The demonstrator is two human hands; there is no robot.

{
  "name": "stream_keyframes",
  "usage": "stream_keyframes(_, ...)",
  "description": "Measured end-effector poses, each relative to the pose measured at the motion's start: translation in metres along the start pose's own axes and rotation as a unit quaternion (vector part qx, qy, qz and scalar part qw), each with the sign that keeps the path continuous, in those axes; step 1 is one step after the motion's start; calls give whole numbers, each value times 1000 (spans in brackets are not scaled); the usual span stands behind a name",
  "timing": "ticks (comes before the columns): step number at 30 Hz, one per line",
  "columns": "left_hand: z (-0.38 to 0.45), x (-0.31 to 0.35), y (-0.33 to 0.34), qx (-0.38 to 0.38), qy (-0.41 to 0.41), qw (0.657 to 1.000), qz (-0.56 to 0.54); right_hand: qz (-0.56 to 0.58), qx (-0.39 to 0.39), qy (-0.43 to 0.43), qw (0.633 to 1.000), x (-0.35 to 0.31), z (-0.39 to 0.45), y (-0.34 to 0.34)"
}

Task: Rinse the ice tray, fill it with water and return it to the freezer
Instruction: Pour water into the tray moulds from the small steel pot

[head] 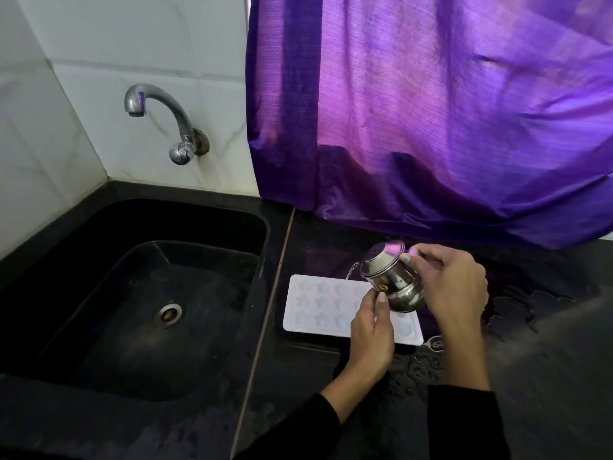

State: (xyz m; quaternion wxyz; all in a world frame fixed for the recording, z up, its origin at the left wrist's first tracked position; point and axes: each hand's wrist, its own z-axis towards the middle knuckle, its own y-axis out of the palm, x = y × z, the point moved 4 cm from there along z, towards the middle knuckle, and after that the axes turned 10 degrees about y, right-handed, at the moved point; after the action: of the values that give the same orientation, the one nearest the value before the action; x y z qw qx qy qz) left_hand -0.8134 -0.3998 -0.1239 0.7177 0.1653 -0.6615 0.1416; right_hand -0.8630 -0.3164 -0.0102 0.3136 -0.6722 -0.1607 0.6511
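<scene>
The white ice tray [331, 303] lies flat on the black counter [547, 343] beside the sink [132, 293]; its near-right cells are hidden behind both hands. The right hand [454, 287] grips a tilted steel pot [391, 277] — water trickles from its lip; the left hand [371, 330] pinches the pot's lower side.

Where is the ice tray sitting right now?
In the head view, the ice tray lies flat on the black counter, just right of the sink, under the tilted steel pot held by both hands.

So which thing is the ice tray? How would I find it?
Start at the big black sink and move right onto the wet black counter. The flat white plastic ice tray lies there, below the tilted shiny steel pot pouring water. Only it has rows of star-shaped hollows.
</scene>
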Motion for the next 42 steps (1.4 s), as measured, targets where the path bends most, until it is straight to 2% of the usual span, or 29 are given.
stream_keyframes(21,3,-6,0,-16,-17,1000,16,-25,-6,0,1000,4,4,6)
stream_keyframes(36,10,0,-16,18,22,1000,3,99,-45,-5,994,7,9,4)
stream_keyframes(42,9,3,-23,25,17,1000,-1,45,-45,-29,998,-7,3,16)
